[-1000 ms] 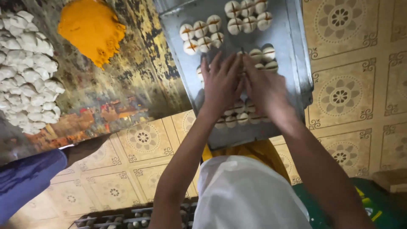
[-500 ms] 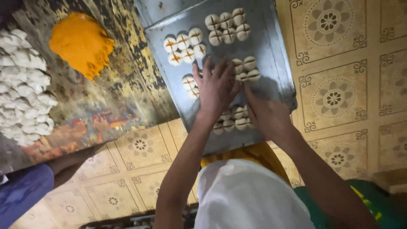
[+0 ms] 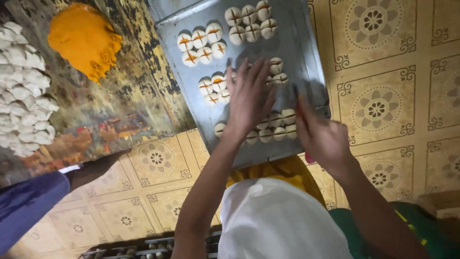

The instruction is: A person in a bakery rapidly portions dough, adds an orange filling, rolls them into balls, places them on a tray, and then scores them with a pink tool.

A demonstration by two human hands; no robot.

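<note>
Right hand (image 3: pixel 322 139) withdrew; left hand (image 3: pixel 249 98) hides dough pieces (image 3: pixel 278 125).

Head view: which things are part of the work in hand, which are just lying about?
In use:
left hand spread over the dough pieces
right hand gripping a thin tool
metal tray

Lying about:
orange mound
white dough lumps
patterned mat
another person's blue sleeve

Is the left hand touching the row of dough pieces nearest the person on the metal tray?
Cannot tell. In the head view the left hand lies spread over the dough row on the tray, hiding part of it, but no contact or gap shows.
</note>
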